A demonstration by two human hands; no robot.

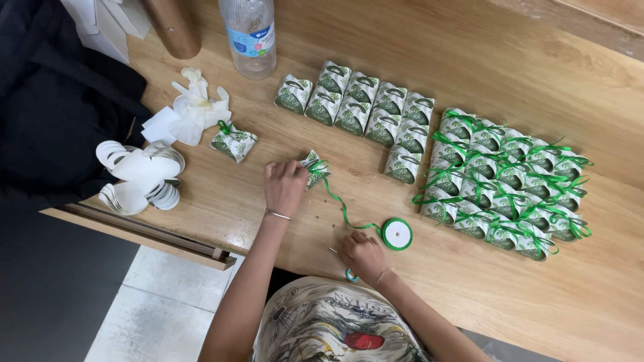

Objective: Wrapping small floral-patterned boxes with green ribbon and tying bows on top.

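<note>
My left hand [284,188] grips a small green-and-white gift box [314,169] on the wooden table [469,40]; green ribbon [343,209] trails from it to a ribbon spool [396,234] just beside my right hand [362,255]. That hand closes over scissors [350,273], mostly hidden. Right of me sit untied boxes [365,110] and ribbon-tied boxes [503,184]. To my left lie one tied box [233,141], white gloves [191,110], stacked white paper cutouts [139,175] and a plastic bottle [249,33].

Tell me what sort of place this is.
Probably a home or small workshop table used for hand-packing favours. A wooden table holds rows of small green-and-white gift boxes, many tied with green ribbon, plus a ribbon spool by the right hand.
</note>
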